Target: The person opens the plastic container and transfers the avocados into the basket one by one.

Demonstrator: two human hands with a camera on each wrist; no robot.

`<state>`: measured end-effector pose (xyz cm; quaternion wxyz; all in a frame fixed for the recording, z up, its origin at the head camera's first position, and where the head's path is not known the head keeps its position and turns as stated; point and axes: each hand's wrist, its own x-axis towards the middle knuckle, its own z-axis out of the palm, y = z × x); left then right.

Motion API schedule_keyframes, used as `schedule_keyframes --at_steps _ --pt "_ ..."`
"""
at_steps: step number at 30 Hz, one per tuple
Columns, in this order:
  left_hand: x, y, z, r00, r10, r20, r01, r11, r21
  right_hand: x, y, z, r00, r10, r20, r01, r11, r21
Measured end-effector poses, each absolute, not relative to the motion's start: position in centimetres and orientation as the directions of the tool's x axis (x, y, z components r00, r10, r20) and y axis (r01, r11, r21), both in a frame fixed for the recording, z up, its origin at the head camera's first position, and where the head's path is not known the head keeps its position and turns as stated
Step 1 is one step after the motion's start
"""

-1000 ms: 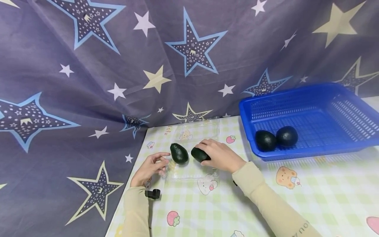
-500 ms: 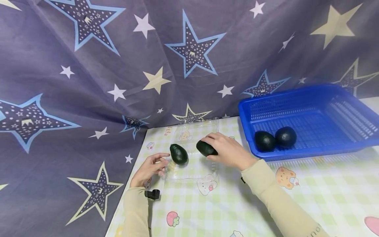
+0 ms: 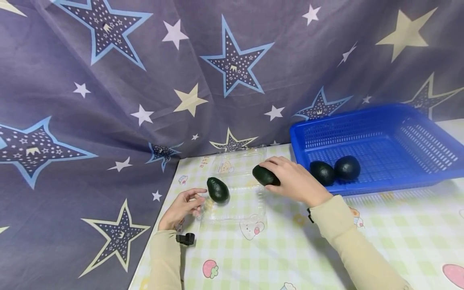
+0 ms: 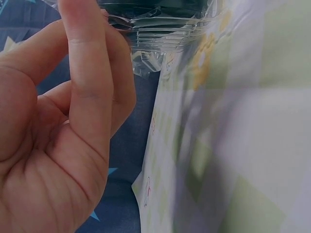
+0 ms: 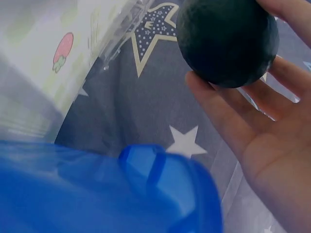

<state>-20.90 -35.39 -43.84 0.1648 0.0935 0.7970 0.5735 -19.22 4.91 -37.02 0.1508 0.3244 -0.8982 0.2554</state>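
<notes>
In the head view, a dark green avocado [image 3: 266, 175] is gripped by my right hand [image 3: 295, 180] above the right side of a clear plastic container [image 3: 243, 211]. The right wrist view shows that avocado [image 5: 226, 41] held at the fingertips, with the thumb on the other side. A second avocado [image 3: 218, 190] lies in the container's left part. My left hand [image 3: 183, 207] is at the container's left rim, pinching it with curled fingers. Up close in the left wrist view, the container's ridged wall [image 4: 165, 39] meets those fingers.
A blue perforated basket [image 3: 384, 186] stands at the right with two avocados [image 3: 335, 171] in its near left corner. The container's clear lid [image 3: 241, 157] lies folded back toward the star-patterned curtain [image 3: 188, 100]. A checked cloth [image 3: 253, 262] covers the table.
My right hand has lifted its avocado from beside the other one and carried it right, toward the basket. My left hand stays at the container's left rim.
</notes>
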Motion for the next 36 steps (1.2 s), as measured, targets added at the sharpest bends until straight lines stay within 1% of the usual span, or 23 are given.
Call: schedule_keyframes --at_steps 12,22,28,32,36 --pt "-20.9 -35.3 -43.8 -0.929 0.34 -0.149 -0.035 0.319 0.947 -19.3 6.7 -36.5 -0.743 -0.469 0.477 -0.65 0.676 -0.347" --pt "-20.8 -35.3 -43.8 -0.927 0.346 -0.145 -0.031 0.316 0.948 -19.2 8.7 -36.6 -0.778 -0.441 0.448 -0.605 0.717 -0.346" --pt "-20.9 -35.4 -44.1 -0.922 0.363 -0.134 -0.016 0.31 0.951 -19.1 9.6 -36.6 -0.767 -0.431 0.476 -0.614 0.708 -0.348" --pt "-20.9 -35.4 -44.0 -0.925 0.349 -0.15 -0.036 0.313 0.949 -19.0 10.2 -36.4 -0.76 -0.422 0.494 -0.616 0.709 -0.342" --pt "-20.9 -35.4 -43.9 -0.927 0.339 -0.16 -0.049 0.313 0.948 -18.9 10.8 -36.0 -0.776 -0.408 0.482 -0.596 0.726 -0.345"
